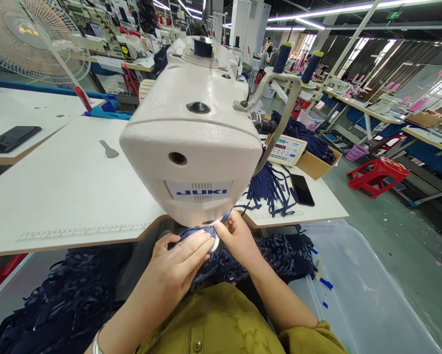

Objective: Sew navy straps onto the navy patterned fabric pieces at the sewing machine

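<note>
A white JUKI sewing machine head (194, 128) stands in front of me and hides much of its sewing area. Just below it, navy patterned fabric (243, 258) runs across my lap. My left hand (184, 258) lies on the cloth, fingers stretched out and the thumb apart, pressing it down near the needle area. Close by on the right, my right hand (239, 238) has thumb and forefinger pinched on a narrow blue strap (226, 215) at the fabric's edge. A small white curved piece (215, 243) shows between the hands.
Navy straps (267, 189), a phone (304, 190) and a control panel (286, 150) are on the right of the white table (69, 196). A flat metal piece (108, 149) lies left. Dark garments (58, 300) and a clear plastic bin (361, 290) flank my lap.
</note>
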Demonstrator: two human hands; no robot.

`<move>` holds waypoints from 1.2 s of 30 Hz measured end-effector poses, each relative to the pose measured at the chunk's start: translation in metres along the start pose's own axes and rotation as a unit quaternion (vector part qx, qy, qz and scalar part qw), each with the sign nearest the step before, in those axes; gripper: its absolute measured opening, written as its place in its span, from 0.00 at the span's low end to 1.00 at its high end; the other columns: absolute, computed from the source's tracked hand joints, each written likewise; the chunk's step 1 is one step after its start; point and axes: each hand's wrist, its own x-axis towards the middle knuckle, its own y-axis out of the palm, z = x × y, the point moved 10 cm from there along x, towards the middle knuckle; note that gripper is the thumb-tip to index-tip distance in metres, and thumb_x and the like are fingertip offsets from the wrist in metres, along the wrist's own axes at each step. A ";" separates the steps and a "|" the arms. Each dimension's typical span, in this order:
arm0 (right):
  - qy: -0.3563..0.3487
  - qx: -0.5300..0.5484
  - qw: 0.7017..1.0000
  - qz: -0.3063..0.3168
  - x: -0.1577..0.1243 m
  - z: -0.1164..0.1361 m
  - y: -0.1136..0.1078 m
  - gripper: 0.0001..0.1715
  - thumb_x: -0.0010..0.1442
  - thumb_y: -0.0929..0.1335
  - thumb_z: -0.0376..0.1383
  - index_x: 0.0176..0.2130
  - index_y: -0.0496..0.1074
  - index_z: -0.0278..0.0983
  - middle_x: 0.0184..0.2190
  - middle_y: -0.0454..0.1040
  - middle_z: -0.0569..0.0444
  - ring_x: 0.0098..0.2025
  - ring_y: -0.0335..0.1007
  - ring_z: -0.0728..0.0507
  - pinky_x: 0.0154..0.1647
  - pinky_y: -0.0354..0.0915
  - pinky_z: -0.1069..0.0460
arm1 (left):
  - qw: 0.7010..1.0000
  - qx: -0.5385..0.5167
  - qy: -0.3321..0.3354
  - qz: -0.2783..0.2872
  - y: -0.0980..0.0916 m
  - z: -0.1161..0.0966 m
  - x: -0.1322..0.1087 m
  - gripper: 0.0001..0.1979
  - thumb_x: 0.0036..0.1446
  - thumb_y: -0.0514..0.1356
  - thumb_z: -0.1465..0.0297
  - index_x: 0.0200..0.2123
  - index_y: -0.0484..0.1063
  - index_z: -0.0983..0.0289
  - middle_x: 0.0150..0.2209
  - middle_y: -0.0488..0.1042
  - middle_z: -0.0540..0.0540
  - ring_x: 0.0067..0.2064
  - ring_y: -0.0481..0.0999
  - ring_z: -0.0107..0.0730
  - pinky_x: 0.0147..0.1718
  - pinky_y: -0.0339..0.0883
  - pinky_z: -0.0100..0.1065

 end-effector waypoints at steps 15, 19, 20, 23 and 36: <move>-0.016 -0.059 0.998 0.007 0.024 0.012 -0.009 0.04 0.56 0.66 0.36 0.35 0.66 0.38 0.27 0.66 0.60 0.31 0.67 0.48 0.39 0.66 0.52 | 0.996 0.078 0.004 -0.050 -0.008 -0.017 0.006 0.12 0.66 0.52 0.71 0.50 0.71 0.61 0.47 0.78 0.52 0.49 0.75 0.32 0.45 0.54 0.39; -0.043 -0.133 0.990 0.024 0.033 0.028 -0.001 0.04 0.54 0.64 0.31 0.31 0.69 0.38 0.23 0.68 0.59 0.31 0.68 0.46 0.40 0.67 0.50 | 0.993 0.098 -0.020 -0.060 -0.003 -0.017 0.003 0.13 0.66 0.53 0.71 0.52 0.70 0.62 0.48 0.78 0.52 0.50 0.75 0.35 0.44 0.54 0.40; -0.050 -0.142 0.988 0.029 0.035 0.030 0.001 0.05 0.54 0.64 0.31 0.31 0.70 0.38 0.21 0.68 0.59 0.30 0.69 0.46 0.40 0.67 0.50 | 0.993 0.101 -0.026 -0.062 -0.002 -0.017 0.003 0.13 0.66 0.53 0.70 0.51 0.70 0.63 0.48 0.78 0.52 0.50 0.75 0.35 0.44 0.54 0.40; -0.058 -0.161 0.985 0.032 0.039 0.027 0.003 0.08 0.54 0.64 0.30 0.33 0.73 0.37 0.21 0.70 0.59 0.31 0.70 0.44 0.40 0.68 0.49 | 0.991 0.109 -0.047 -0.066 -0.001 -0.014 0.003 0.13 0.66 0.53 0.69 0.51 0.70 0.62 0.47 0.78 0.52 0.49 0.75 0.35 0.44 0.55 0.39; -0.080 -0.177 0.981 0.023 0.045 0.029 0.008 0.09 0.54 0.64 0.36 0.32 0.74 0.36 0.33 0.79 0.50 0.35 0.74 0.42 0.44 0.69 0.48 | 0.985 0.143 -0.064 -0.079 0.000 -0.015 0.005 0.12 0.66 0.53 0.69 0.49 0.72 0.63 0.46 0.79 0.51 0.47 0.75 0.35 0.42 0.56 0.40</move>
